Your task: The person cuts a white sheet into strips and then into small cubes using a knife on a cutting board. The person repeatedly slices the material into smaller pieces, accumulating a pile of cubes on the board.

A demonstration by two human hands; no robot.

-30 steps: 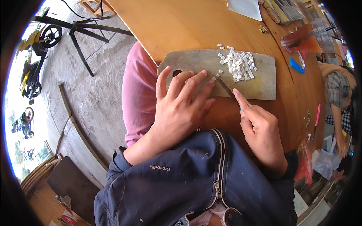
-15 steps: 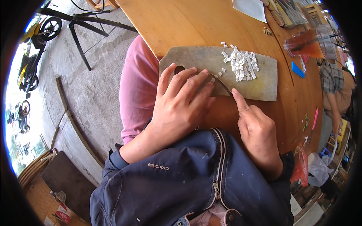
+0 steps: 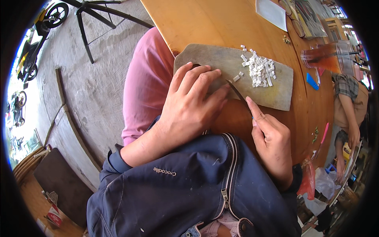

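A grey, worn cutting board (image 3: 276, 96) lies across the near edge of the wooden table. My left hand (image 3: 193, 94) rests over its left part, fingers spread and slightly bent, fingertips down on the board. Whatever lies under that palm is hidden. My right hand (image 3: 270, 138) grips a narrow, dark knife (image 3: 236, 91), its index finger stretched along the back of the blade. The knife's tip reaches the board beside my left fingers; its handle is mostly covered. A heap of small white cut pieces (image 3: 260, 70) sits on the board's right half, with a couple of pieces (image 3: 237, 77) nearer the blade.
Farther right on the wooden table (image 3: 221, 23) are a clear cup with a reddish-brown drink (image 3: 325, 57), a blue plastic item (image 3: 312, 81) and a pink stick (image 3: 325, 132). White paper (image 3: 271, 14) lies at the back. Another person's arm (image 3: 349, 112) shows at right.
The view has shifted a little, so the board sits slightly farther right in the picture. A small white piece formerly beside the blade no longer shows. Both hands keep nearly the same pose.
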